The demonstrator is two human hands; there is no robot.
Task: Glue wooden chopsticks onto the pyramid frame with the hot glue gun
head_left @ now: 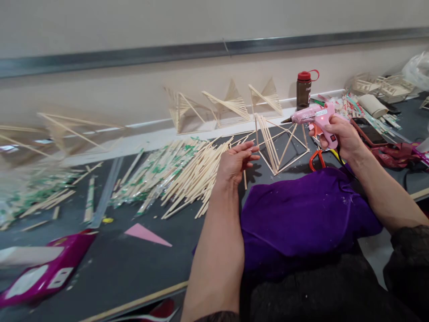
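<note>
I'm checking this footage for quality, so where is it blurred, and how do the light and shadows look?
Head view: the far-left stick frame is badly smeared, the glue gun noticeably crisper; a soft shadow beside the left hand falls on the dark table; the metal rail has a mild sheen.

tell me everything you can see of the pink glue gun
The glossy pink glue gun, plastic by its look, is held raised in the right hand, its dark pointed nozzle aimed left, near the open frame of pale wooden sticks. Its side shows a whitish label and red light; a red-and-black switch sits on its handle.
</note>
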